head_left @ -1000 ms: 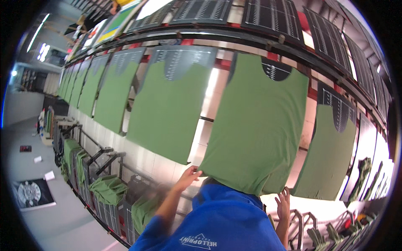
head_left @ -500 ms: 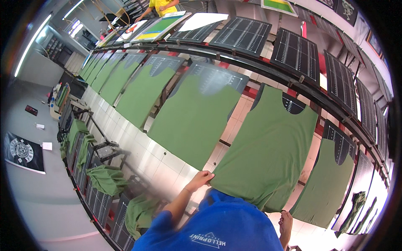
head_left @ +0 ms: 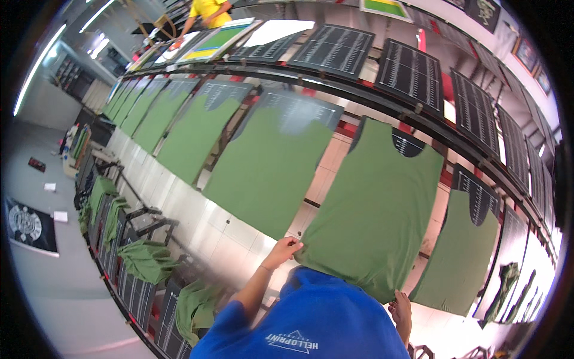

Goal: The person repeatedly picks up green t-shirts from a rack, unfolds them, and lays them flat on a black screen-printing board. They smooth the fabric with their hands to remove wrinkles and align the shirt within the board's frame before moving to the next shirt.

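Observation:
Right in front of me, a green shirt panel [head_left: 373, 206] with a scooped neckline lies over a dark board [head_left: 408, 145] with white ruler marks, which shows through the neck opening. My left hand [head_left: 283, 251] is closed in a pinch on the panel's near left corner. At the near right corner, the fingers of my right hand [head_left: 400, 308] grip the hem. Between the hands the hem sags in small wrinkles close to my blue shirt, while the upper part lies nearly smooth.
More green panels [head_left: 272, 167] lie on boards to the left, and another panel [head_left: 460, 254] to the right. Behind a dark rail [head_left: 359, 93] stand bare marked boards [head_left: 409, 78]. Crumpled green cloth [head_left: 146, 261] sits on a left rack. A person in yellow [head_left: 209, 13] works at the far end.
The whole view has shifted slightly, so the boards appear further left. Both my hands keep their hold on the panel's hem. The person in yellow has lowered an arm toward a board.

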A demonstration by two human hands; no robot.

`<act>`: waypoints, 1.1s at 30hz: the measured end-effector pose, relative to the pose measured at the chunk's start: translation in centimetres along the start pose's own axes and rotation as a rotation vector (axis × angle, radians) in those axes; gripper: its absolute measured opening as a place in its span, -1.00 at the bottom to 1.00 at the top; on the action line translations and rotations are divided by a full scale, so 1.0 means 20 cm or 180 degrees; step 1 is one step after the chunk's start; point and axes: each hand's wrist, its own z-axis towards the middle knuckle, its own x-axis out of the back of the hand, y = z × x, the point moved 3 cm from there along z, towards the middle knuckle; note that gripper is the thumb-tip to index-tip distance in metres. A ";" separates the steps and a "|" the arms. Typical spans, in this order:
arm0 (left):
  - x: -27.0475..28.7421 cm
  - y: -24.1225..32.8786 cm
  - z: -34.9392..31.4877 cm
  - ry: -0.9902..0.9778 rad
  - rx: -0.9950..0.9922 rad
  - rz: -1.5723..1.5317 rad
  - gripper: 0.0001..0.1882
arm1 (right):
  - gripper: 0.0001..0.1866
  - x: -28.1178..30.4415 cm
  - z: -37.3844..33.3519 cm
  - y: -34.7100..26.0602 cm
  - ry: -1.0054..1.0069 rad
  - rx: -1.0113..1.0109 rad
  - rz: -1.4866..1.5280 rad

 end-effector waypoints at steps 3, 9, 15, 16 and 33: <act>0.00 -0.02 0.01 -0.0088 0.0080 -0.0230 -0.74 | -0.74 0.01 -0.07 -0.10 0.0343 0.0049 -0.0405; 0.00 -0.01 0.01 0.0163 0.0008 -0.0377 -0.81 | -0.92 0.03 -0.09 -0.12 0.0802 0.0981 -0.0220; 0.02 0.05 -0.05 0.0109 0.0082 -0.0471 -0.81 | -0.86 -0.11 -0.16 -0.22 0.0347 0.0581 0.0106; 0.02 0.06 -0.04 0.0124 0.0060 -0.0441 -0.81 | -0.88 -0.10 -0.16 -0.22 0.0394 0.0573 0.0053; 0.19 -0.78 -0.40 0.0299 0.1156 0.0572 -0.84 | -0.82 0.12 -0.27 0.46 0.0620 -0.0672 -0.1093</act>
